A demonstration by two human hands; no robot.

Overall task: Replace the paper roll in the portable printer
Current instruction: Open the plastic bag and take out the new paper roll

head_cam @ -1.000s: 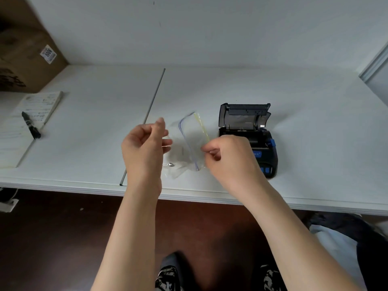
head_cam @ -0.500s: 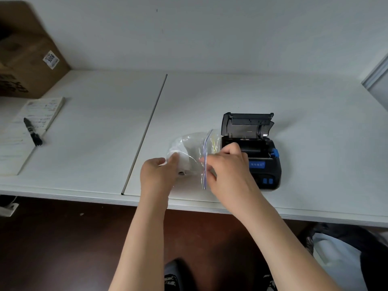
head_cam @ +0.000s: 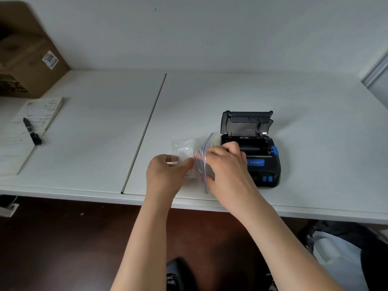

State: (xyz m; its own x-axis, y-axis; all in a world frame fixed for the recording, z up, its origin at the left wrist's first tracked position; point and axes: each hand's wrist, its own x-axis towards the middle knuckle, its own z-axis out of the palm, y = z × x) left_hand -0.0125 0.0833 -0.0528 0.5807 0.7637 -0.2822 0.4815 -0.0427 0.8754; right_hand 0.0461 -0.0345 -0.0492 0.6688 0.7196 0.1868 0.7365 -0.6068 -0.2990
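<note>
- A second ago you held the clear zip bag (head_cam: 190,153) up in the air, one hand at each side of its open mouth. Now both hands have come down and the bag lies on the white table (head_cam: 315,122), just left of the portable printer (head_cam: 255,158).
- Your left hand (head_cam: 165,175) grips the closed end of the bag, fingers curled around the plastic.
- Your right hand (head_cam: 225,166) is at the bag's blue-striped zip mouth, fingers curled around it. Whether any fingers reach inside, you cannot tell from this view.
- The paper roll (head_cam: 186,148) shows only as a pale white shape inside the bag, so it seems the new roll is not out yet.
- The printer's lid (head_cam: 246,123) stands open, so the bay looks ready for loading.
- Your right hand covers the printer's near left corner. The bay is dark, so whether an old roll remains is unclear.
- At far left lie a notepad (head_cam: 42,111) and black marker (head_cam: 32,132) beside a cardboard box (head_cam: 25,66).
</note>
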